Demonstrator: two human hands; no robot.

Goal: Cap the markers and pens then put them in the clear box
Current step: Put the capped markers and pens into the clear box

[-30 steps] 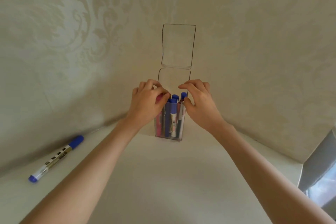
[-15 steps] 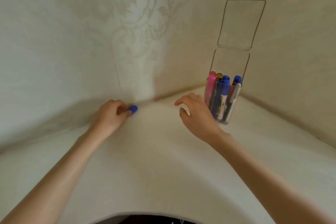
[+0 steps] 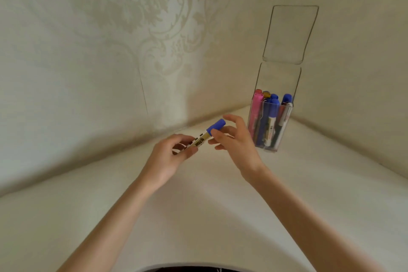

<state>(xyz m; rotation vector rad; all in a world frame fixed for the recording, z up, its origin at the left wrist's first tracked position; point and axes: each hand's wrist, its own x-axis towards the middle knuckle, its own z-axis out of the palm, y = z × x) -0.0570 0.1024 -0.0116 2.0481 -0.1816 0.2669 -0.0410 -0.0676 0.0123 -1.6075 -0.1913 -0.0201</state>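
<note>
My left hand [image 3: 171, 157] grips the barrel of a white marker with a blue cap [image 3: 206, 133], held above the white tabletop and angled up to the right. My right hand [image 3: 235, 141] is at the capped end, thumb against the blue cap and fingers spread loosely around it. The clear box [image 3: 280, 86] stands upright to the right in the corner, its lid flipped up against the wall. Inside it stand several capped markers and pens [image 3: 268, 117], pink, blue and dark ones.
Patterned cream walls meet in a corner just behind the box. The white tabletop [image 3: 209, 216] stretches toward me, with its curved front edge at the bottom of the view.
My left hand picked the blue-capped marker off the table at the left wall and brought it to the middle. My right hand came to its capped end. The view shifted back right.
</note>
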